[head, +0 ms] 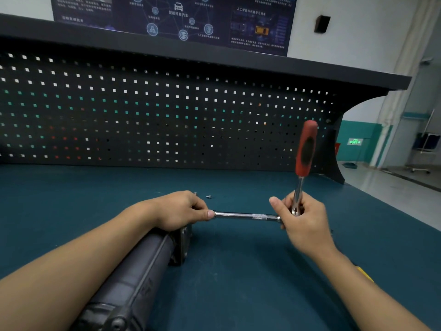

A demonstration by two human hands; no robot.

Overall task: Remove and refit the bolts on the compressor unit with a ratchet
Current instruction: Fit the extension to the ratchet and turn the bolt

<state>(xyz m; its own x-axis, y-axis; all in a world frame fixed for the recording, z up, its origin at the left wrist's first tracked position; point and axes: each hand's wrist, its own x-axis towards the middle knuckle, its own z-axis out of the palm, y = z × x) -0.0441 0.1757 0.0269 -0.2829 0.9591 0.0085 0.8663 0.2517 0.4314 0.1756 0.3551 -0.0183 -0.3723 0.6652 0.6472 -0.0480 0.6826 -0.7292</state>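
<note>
The right hand grasps the ratchet at its head, red handle pointing up above the fingers. The extension bar runs level from those fingers to the left hand, whose fingertips pinch its far end over the compressor unit. A loose bolt lies just beyond the left fingers

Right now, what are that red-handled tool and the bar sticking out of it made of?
Ratchet: handle looks like red rubber or plastic with a matte black inset; shank shiny, likely chromed steel. Extension bar: bright mirror-like metal with a knurled band, probably chromed steel.
</note>
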